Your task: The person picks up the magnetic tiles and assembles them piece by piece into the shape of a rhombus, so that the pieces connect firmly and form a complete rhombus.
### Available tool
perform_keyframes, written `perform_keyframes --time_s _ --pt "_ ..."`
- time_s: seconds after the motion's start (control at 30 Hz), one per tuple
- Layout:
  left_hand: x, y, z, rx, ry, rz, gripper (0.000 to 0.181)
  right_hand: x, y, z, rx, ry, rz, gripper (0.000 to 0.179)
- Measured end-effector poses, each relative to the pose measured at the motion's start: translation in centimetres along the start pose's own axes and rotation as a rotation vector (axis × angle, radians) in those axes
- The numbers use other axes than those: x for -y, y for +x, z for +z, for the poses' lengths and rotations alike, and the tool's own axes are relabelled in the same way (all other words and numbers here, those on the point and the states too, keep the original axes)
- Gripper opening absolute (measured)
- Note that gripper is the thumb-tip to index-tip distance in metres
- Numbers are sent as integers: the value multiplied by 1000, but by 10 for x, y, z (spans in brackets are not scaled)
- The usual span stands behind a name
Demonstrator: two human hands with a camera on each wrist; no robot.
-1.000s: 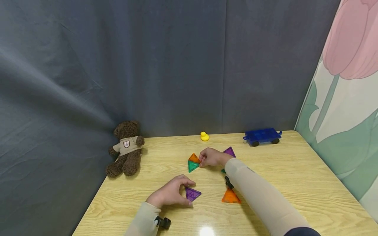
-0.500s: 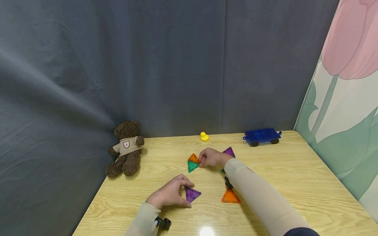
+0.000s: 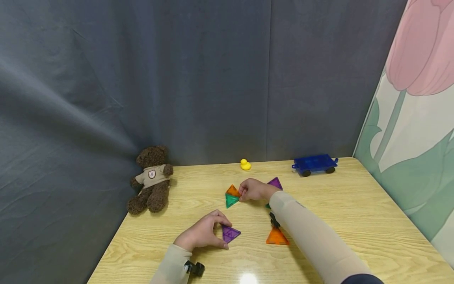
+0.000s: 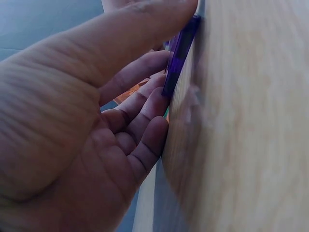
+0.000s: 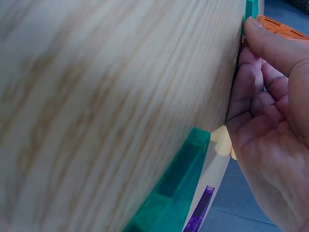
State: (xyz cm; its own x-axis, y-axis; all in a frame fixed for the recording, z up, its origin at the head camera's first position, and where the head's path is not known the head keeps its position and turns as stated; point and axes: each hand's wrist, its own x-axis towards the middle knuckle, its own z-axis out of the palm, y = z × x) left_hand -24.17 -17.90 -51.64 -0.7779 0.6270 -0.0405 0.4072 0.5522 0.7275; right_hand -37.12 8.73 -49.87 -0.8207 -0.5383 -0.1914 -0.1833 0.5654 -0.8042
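Note:
My left hand [image 3: 203, 234] holds a purple triangular magnetic tile [image 3: 230, 234] near the front of the table, thumb at one corner and index finger at another. In the left wrist view that tile [image 4: 181, 55] is seen edge-on, low beside the wooden surface. Farther back, the right hand [image 3: 253, 189] pinches the corner of an orange triangular tile [image 3: 232, 190]. A green triangular tile [image 3: 231, 200] lies right against the orange one. In the right wrist view the orange tile [image 5: 282, 28] slants up from the table behind the thumb, partly hidden by it.
Under the right forearm, an orange triangle [image 3: 276, 236] and a mostly hidden green one [image 3: 267, 205] lie on the table [image 3: 354, 205]; a purple triangle [image 3: 275, 182] is beyond. Along the back are a yellow duck [image 3: 245, 164], a blue wheeled wagon [image 3: 313, 163] and a teddy bear [image 3: 152, 179].
The left hand and its purple tile have shifted very slightly left. My right hand stays at the orange tile.

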Motion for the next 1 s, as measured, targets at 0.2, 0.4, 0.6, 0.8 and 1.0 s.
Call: perform_keyframes --time_s 0.2,0.4,0.6,0.8,1.0 --pt "0 0 0 0 0 0 53 -1 1 0 0 -6 3 13" --pt "0 0 0 4 7 11 51 -3 1 0 0 -1 2 13" --pt "3 0 0 3 30 21 53 -3 1 0 -1 -5 0 13" --pt "4 0 -1 -15 28 26 53 -4 2 0 -4 -20 -3 13" --pt "4 0 1 -11 -48 4 53 -4 2 0 0 -11 -2 14"
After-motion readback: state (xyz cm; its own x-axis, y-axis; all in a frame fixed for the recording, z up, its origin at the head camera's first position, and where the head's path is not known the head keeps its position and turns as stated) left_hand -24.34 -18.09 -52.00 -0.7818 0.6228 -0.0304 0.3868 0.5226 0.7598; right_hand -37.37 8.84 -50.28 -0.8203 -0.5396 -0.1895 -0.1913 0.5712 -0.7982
